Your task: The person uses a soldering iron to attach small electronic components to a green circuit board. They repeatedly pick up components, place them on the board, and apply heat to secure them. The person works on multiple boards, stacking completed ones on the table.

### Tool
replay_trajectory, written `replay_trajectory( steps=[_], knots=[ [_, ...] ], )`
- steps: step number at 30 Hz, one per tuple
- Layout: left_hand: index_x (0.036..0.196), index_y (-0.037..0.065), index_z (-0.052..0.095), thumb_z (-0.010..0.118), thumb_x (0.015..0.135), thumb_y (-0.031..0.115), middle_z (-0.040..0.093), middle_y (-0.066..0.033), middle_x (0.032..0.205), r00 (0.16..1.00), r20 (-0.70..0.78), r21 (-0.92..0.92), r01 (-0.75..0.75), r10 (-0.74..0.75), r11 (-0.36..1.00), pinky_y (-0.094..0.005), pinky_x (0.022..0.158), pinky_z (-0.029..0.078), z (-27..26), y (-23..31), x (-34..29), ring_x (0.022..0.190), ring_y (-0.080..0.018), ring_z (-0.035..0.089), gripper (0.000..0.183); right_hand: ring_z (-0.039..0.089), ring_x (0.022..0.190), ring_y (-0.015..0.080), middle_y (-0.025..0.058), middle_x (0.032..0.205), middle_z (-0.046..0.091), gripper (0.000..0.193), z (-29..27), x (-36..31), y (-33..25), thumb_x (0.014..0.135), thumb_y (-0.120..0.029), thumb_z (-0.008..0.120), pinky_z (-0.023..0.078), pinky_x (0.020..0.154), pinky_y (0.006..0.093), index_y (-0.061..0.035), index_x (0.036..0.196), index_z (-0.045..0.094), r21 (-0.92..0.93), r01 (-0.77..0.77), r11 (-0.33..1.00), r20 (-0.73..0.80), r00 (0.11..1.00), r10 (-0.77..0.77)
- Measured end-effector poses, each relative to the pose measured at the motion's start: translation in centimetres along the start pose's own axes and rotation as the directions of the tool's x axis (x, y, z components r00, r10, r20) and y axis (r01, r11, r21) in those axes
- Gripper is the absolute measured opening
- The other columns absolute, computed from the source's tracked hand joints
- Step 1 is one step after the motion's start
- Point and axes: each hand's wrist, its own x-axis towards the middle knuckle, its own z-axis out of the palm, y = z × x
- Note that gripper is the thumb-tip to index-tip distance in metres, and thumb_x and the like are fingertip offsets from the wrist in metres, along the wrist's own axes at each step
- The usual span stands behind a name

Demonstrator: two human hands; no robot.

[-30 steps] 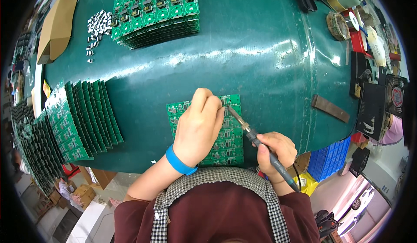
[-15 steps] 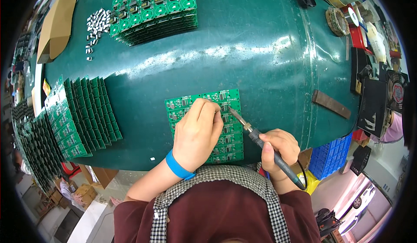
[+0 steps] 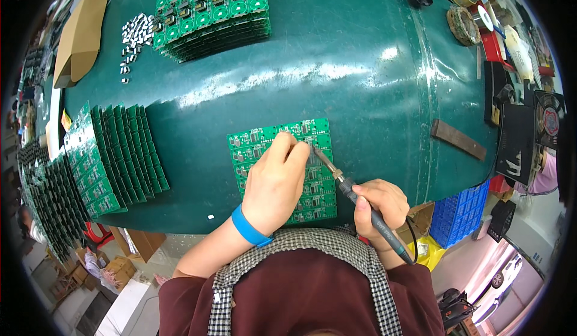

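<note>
A green circuit board panel (image 3: 318, 201) lies flat on the table before me, divided into rows of small boards with chips. My right hand (image 3: 383, 207) grips a soldering iron (image 3: 345, 186) by its dark handle, and its metal tip points up-left onto the panel near my left fingertips. Over the panel's left part is my left hand (image 3: 273, 177), a blue band on its wrist. Its thumb and fingers are pinched together, and whatever lies between them is hidden or too small to name.
Stacked panels with small displays (image 3: 213, 17) stand at the far side, beside a heap of small white-and-black parts (image 3: 138, 30). More panels (image 3: 114, 161) lean in a row at left. A dark flat bar (image 3: 458, 139) lies at right, near a black fan unit (image 3: 523, 131).
The iron and my right hand have shifted slightly left, bringing the tip closer to my left fingertips. My left hand remains pinched over the panel.
</note>
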Motion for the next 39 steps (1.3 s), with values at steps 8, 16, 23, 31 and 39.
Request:
replay_trajectory(
  steps=[8,16,23,31,39],
  knots=[
    [0.091,0.002,0.060,0.067,0.078,-0.006,0.059,-0.0102,0.086,0.998,-0.061,-0.003,0.007,-0.008,1.000,-0.0362,0.060,0.050,-0.2,0.1,-1.2,0.070,-0.0281,0.062,0.017,0.062,0.050,0.0231,0.0104,0.063,0.063,0.008,-1.0,-1.1,-0.1,0.077,-0.005,0.064,0.051,0.050,0.0313,0.0008,0.083,0.065,-0.024,0.021,0.999,-0.027,0.999,-0.022],
    [0.090,0.001,0.058,0.067,0.077,-0.007,0.059,-0.0117,0.087,0.997,-0.083,-0.037,-0.012,0.009,0.999,-0.0357,0.060,0.050,0.2,0.2,-1.7,0.071,-0.0281,0.062,0.018,0.062,0.050,0.0231,0.0101,0.062,0.063,0.007,-0.7,-1.2,-0.1,0.077,-0.005,0.064,0.050,0.048,0.0312,0.0002,0.081,0.065,-0.010,0.026,1.000,0.000,1.000,-0.026],
    [0.091,0.002,0.059,0.067,0.079,-0.005,0.057,-0.0112,0.086,1.000,-0.017,-0.025,-0.019,0.019,0.999,-0.0362,0.061,0.050,0.3,0.3,-1.8,0.071,-0.0286,0.061,0.016,0.062,0.049,0.0231,0.0102,0.062,0.063,0.008,-0.5,-1.5,0.0,0.077,-0.005,0.064,0.050,0.047,0.0316,0.0008,0.082,0.065,0.013,0.043,0.999,-0.006,0.999,-0.043],
    [0.089,0.003,0.059,0.066,0.080,-0.004,0.056,-0.0103,0.085,0.998,-0.062,-0.010,0.005,-0.005,1.000,-0.0370,0.061,0.050,0.3,0.5,-2.0,0.072,-0.0280,0.061,0.014,0.063,0.050,0.0232,0.0107,0.062,0.063,0.008,-1.0,-1.8,-0.4,0.078,-0.006,0.065,0.051,0.048,0.0314,0.0008,0.083,0.064,0.029,-0.004,1.000,-0.020,1.000,0.005],
    [0.089,0.002,0.056,0.066,0.080,-0.004,0.055,-0.0122,0.085,0.998,-0.062,-0.033,-0.014,0.012,0.999,-0.0388,0.061,0.050,0.3,0.3,-2.0,0.072,-0.0306,0.061,0.014,0.064,0.051,0.0230,0.0106,0.064,0.065,0.008,-0.6,-1.3,-0.2,0.075,-0.003,0.066,0.051,0.048,0.0308,0.0003,0.082,0.065,0.031,-0.022,0.999,-0.015,1.000,0.023]
  ],
)
